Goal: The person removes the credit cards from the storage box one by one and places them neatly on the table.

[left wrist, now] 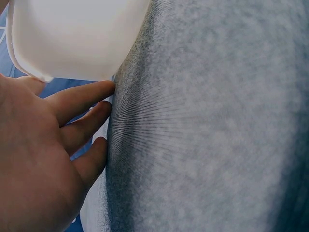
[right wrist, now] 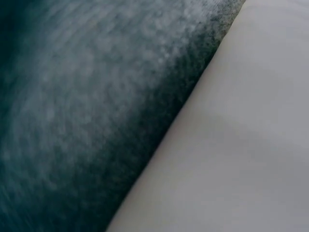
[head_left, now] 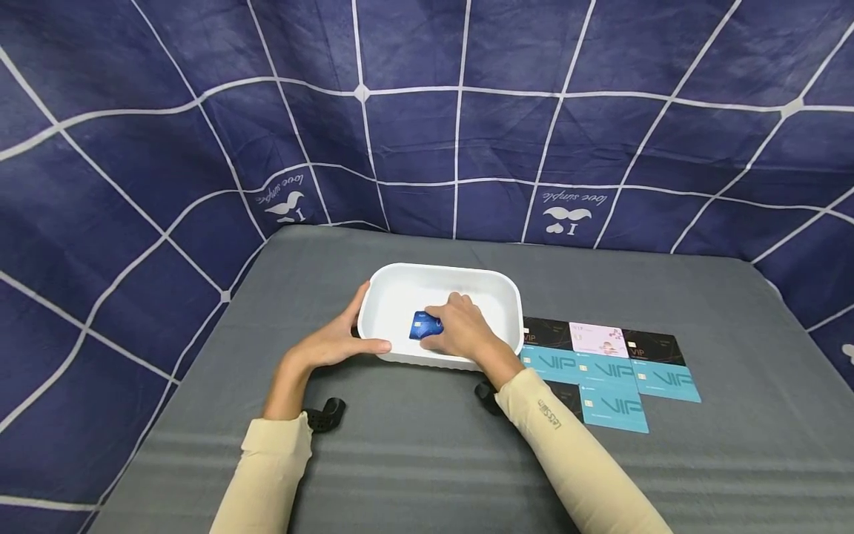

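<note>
A white plastic tray stands on the grey surface in the head view. My left hand holds its left end, the thumb at the front rim and the index finger along the side. In the left wrist view, the other fingers spread loosely below the tray's wall. Inside the tray, my right hand pinches a blue card with a chip at its right edge; the fingertips partly hide the card. The right wrist view has only the tray's outer wall, with no hand in sight.
Right of the tray, several cards lie in rows close together: teal VIP cards, black cards and a pink card. My right forearm passes in front of some. A blue checked cloth hangs behind the grey surface.
</note>
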Available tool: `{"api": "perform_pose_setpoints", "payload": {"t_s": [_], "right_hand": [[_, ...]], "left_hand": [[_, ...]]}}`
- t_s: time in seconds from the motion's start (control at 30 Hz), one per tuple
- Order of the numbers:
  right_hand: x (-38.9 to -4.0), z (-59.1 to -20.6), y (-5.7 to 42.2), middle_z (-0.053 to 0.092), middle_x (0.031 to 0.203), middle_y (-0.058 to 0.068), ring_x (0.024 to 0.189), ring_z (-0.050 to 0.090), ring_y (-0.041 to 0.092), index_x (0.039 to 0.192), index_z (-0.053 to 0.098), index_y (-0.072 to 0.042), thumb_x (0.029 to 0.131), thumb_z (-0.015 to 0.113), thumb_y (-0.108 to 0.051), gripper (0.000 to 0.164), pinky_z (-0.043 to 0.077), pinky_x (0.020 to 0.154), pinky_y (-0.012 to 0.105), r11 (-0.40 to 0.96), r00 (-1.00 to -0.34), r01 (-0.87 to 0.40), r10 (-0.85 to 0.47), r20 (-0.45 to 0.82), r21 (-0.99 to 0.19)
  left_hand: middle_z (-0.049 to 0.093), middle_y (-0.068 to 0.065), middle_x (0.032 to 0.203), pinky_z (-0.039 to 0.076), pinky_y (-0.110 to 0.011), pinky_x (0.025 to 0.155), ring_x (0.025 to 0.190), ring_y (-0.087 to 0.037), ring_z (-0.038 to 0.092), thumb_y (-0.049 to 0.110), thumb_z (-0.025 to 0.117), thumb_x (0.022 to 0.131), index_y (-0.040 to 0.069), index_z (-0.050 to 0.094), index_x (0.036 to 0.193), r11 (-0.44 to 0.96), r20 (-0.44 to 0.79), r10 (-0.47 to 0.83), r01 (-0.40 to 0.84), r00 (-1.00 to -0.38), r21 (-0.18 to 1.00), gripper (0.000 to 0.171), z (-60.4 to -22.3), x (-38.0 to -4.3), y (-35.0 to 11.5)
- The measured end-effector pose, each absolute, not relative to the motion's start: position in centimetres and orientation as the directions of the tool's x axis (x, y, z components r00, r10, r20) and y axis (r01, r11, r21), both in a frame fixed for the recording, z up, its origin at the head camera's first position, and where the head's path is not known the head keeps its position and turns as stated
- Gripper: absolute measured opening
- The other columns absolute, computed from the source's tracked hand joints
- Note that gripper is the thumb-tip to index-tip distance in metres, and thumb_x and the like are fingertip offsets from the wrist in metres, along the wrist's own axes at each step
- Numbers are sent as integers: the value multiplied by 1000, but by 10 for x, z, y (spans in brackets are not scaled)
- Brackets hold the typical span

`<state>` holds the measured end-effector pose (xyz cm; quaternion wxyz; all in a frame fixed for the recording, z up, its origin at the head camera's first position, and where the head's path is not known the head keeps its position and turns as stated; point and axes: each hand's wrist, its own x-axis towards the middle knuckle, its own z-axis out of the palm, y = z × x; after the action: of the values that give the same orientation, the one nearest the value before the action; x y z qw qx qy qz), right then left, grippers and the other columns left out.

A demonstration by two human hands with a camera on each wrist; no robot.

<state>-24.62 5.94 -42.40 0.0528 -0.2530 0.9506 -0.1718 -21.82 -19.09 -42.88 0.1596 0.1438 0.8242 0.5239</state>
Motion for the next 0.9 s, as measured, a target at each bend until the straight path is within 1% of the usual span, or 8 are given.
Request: {"api": "perform_pose_setpoints", "payload": {"t_s": [0.17,0.3,0.4,0.47,0.6,0.8,0.9], "right_hand": [[-247,-426,62,55,100,10,93,47,27,129,67,-13,81,81,-35,55,41,80,41,795,-857,-483,-516,10,-366],[-248,-426,63,56,102,10,94,47,27,131,65,-13,81,81,-36,58,41,80,41,776,-849,-496,-528,29,-390],[-249,-425,63,57,107,11,97,48,27,133,63,-8,81,81,-37,62,42,82,41,765,-850,-491,-525,37,-416],[-249,-424,63,57,107,12,98,49,28,131,63,-5,81,81,-37,63,42,83,41,760,-852,-487,-521,44,-430],[-249,-424,63,57,103,11,96,50,26,127,64,-1,81,81,-37,61,42,84,38,739,-854,-488,-515,76,-465],[-250,-424,64,56,98,7,91,47,22,125,66,-4,80,82,-37,58,41,80,35,704,-848,-497,-519,112,-508],[-250,-424,64,55,98,6,91,47,21,126,66,-4,80,82,-37,59,40,80,34,689,-847,-498,-517,125,-526]], "left_hand": [[7,-12,162,23,-56,108,138,-34,26,35,80,82,26,-7,159,422,-125,395,59,-910,905,117,-431,-218,-190],[7,-13,163,22,-57,108,139,-35,24,35,80,82,27,-7,159,426,-123,395,62,-910,903,116,-431,-219,-191],[7,-13,162,21,-57,109,140,-35,23,36,80,82,26,-7,159,429,-125,395,63,-910,901,117,-431,-219,-191],[7,-13,162,20,-57,109,140,-35,22,36,80,81,25,-7,159,433,-131,391,56,-911,900,117,-430,-219,-191],[7,-14,162,19,-57,110,140,-34,21,37,80,81,24,-7,159,435,-134,390,53,-911,899,118,-429,-219,-190],[9,-14,162,20,-56,109,139,-34,24,35,81,81,24,-6,159,420,-124,396,60,-910,905,118,-430,-219,-190],[10,-15,162,20,-55,109,138,-34,25,35,81,81,23,-6,159,421,-119,396,65,-911,905,118,-430,-219,-191]]}}
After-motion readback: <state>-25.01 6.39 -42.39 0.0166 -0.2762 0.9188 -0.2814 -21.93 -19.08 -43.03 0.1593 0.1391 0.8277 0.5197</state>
